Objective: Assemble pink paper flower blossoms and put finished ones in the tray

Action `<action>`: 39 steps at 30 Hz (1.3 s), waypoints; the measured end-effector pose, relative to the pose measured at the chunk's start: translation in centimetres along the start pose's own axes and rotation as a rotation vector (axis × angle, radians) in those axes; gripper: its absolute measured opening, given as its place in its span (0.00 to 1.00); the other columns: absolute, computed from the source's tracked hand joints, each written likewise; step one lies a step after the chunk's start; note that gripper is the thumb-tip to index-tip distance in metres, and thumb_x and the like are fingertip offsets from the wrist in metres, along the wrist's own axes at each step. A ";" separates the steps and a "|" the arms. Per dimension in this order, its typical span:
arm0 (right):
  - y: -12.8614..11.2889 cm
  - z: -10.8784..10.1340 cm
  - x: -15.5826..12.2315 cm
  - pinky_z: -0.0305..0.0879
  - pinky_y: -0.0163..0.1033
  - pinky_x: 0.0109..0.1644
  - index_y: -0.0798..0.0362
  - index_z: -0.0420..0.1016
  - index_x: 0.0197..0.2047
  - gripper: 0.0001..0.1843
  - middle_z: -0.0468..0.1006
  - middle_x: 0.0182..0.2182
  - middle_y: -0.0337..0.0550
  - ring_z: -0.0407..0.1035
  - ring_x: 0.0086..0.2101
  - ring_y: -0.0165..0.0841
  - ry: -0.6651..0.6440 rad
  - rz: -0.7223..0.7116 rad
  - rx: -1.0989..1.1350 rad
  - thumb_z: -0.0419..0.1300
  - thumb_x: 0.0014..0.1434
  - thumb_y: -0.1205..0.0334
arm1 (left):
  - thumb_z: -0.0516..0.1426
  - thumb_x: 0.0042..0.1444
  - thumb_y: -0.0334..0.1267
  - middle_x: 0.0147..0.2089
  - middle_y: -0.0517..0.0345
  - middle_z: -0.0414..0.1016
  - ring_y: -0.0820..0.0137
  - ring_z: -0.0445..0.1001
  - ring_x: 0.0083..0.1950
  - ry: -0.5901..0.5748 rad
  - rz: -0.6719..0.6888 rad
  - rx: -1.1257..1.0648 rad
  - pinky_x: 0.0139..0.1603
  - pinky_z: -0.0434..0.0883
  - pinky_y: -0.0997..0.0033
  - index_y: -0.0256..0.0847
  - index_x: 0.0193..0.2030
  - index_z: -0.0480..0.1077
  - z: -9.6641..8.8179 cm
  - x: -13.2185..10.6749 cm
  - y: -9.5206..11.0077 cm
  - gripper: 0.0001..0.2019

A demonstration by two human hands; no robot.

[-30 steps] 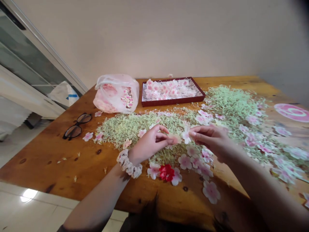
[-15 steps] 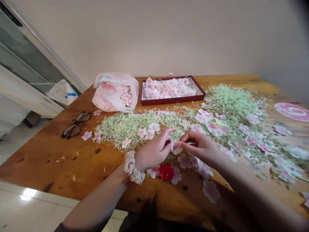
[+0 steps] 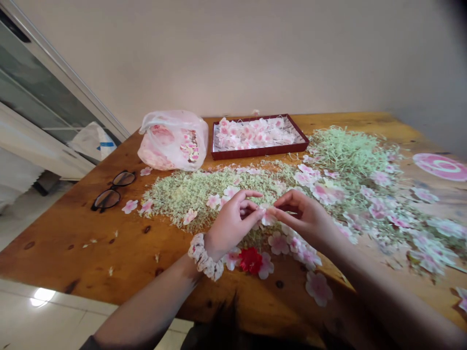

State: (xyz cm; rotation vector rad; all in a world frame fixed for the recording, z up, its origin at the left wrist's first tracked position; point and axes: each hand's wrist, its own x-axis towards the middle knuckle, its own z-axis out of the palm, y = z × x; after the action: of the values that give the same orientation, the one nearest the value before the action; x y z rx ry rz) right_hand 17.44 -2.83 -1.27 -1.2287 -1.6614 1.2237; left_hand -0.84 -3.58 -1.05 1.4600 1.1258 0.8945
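Observation:
My left hand [image 3: 233,221] and my right hand [image 3: 304,216] meet above the middle of a wooden table [image 3: 73,228]. Together they pinch one small pink-and-white fabric flower [image 3: 267,218] between their fingertips. A floral scrunchie [image 3: 204,256] sits on my left wrist. Just below the hands lie several loose pink flowers [image 3: 280,243] and one red flower [image 3: 251,259]. Under and behind the hands spreads a heap of pale green shredded strands [image 3: 197,192].
A dark red tray [image 3: 260,150] of pink flowers stands at the back, with a clear plastic bag [image 3: 171,141] of flowers to its left. Black glasses [image 3: 111,190] lie at the left. More green shreds [image 3: 346,153] and flowers cover the right side. A pink round disc [image 3: 441,166] lies far right.
The hands dropped closer together and nearer to me half a second ago, then rose slightly. Both stay pinched on a small flower throughout.

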 end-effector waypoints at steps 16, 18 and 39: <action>0.0 -0.2 0.1 0.70 0.38 0.35 0.51 0.63 0.46 0.22 0.77 0.33 0.43 0.74 0.33 0.34 -0.027 0.037 0.153 0.64 0.52 0.51 | 0.58 0.55 0.39 0.43 0.51 0.73 0.67 0.74 0.46 -0.006 -0.003 -0.078 0.47 0.71 0.67 0.37 0.51 0.64 -0.4 0.4 -0.3 0.18; 0.1 -0.5 0.1 0.69 0.38 0.35 0.51 0.63 0.46 0.21 0.77 0.34 0.44 0.73 0.33 0.34 -0.030 0.016 0.132 0.63 0.54 0.50 | 0.59 0.54 0.36 0.40 0.53 0.73 0.68 0.74 0.45 -0.011 0.020 -0.103 0.46 0.72 0.68 0.38 0.50 0.64 -0.5 0.5 -0.5 0.17; 1.5 -2.3 1.1 0.63 0.37 0.30 0.51 0.76 0.30 0.13 0.78 0.28 0.42 0.70 0.28 0.33 0.002 -0.051 -0.440 0.60 0.56 0.50 | 0.59 0.54 0.34 0.37 0.57 0.68 0.72 0.71 0.41 0.063 -0.054 -0.205 0.45 0.68 0.70 0.36 0.48 0.65 -0.3 0.4 -0.1 0.15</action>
State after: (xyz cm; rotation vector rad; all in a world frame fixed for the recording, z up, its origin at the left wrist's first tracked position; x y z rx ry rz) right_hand 19.65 -1.05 -2.06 -1.4302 -2.0155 0.8483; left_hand -1.06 -3.07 -1.11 1.2367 1.0809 0.9933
